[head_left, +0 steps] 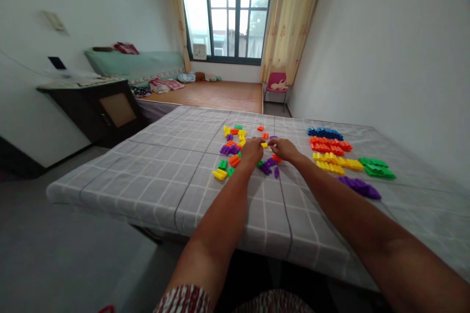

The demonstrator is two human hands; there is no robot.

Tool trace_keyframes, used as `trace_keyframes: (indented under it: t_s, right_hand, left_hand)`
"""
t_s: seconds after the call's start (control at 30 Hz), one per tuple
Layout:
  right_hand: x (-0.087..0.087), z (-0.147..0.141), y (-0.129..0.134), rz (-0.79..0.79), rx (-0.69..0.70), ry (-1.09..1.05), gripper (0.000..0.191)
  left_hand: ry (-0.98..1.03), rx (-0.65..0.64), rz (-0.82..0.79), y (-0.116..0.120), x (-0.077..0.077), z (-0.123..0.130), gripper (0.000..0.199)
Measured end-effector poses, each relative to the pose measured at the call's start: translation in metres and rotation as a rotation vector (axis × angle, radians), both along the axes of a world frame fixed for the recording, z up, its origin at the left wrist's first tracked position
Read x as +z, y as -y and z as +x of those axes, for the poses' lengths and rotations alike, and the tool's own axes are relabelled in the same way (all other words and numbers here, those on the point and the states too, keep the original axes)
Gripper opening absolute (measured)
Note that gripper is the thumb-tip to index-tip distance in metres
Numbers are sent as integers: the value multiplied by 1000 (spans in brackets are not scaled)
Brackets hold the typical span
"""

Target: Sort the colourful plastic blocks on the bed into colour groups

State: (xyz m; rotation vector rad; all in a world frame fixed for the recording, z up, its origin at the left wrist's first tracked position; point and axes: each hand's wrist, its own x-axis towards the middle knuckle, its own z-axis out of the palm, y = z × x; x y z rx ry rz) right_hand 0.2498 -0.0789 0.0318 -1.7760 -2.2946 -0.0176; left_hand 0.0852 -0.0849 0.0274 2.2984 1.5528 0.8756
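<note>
My left hand (pixel 253 150) is closed, its fingertips at a small yellow plastic clip (pixel 264 145) just above the tablecloth. Facing it from the right, my right hand (pixel 282 148) is pinched near the clip's other end; whatever is between its fingertips is too small to make out. Around both hands lie loose clips in mixed colours. A purple clip (pixel 276 172) and an orange clip (pixel 265 135) are close by, and a yellow pair (pixel 220 174) lies to the left. Some clips are partly hidden behind my hands.
At the right, clips lie grouped by colour: blue (pixel 325 133), orange (pixel 330 145), yellow (pixel 332 163), green (pixel 377 167) and purple (pixel 360 188). A grey checked cloth (pixel 147 176) covers the table. Beyond stand a bed platform (pixel 220 94) and a pink chair (pixel 276 79).
</note>
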Motion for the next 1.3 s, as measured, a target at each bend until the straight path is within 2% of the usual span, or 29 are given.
trace_keyframes:
  t_s: [0.1, 0.2, 0.3, 0.4, 0.53, 0.67, 0.77, 0.87, 0.97, 1.03, 1.17, 1.23, 1.3]
  right_hand:
    - [-9, -10, -20, -6, -16, 4, 33]
    - [-17, -16, -30, -44, 4, 15, 34]
    - [-20, -22, -36, -15, -43, 18, 26]
    - [-16, -34, -50, 50, -39, 15, 24]
    - [-5, -62, -80, 74, 137, 19, 30]
    - [-5, -95, -105, 85, 209, 37, 35]
    - [-14, -114, -116, 96, 237, 25, 36]
    - [-26, -125, -121, 94, 234, -36, 36]
    - [-33, -129, -124, 106, 219, -138, 36]
    - [-31, -128, -124, 136, 223, -226, 41]
    - [-19, -122, -115, 103, 313, -467, 56]
    - [-12, -116, -105, 74, 336, -555, 54]
    - [-6, -107, -91, 88, 316, -548, 48]
  left_hand:
    - [115, 76, 1, -25, 14, -25, 37]
    - [141, 149, -54, -58, 21, -64, 35]
    - [57, 212, -152, -88, 15, -106, 38]
    - [-36, 168, -174, -108, 1, -135, 46]
    - [-99, 35, -131, -122, -16, -147, 63]
    - [-193, -69, -92, -126, -23, -147, 55]
    - [-255, -36, -29, -124, -27, -147, 39]
    - [-210, 56, 6, -122, -30, -148, 30]
    - [0, 118, -13, -122, -27, -150, 29]
    - [309, 102, -82, -121, -20, -149, 28]
    - [1031, -100, -368, -111, 0, -139, 22]
    - [1158, -171, -481, -101, 7, -130, 20]
    - [1109, -189, -546, -90, 10, -121, 19]
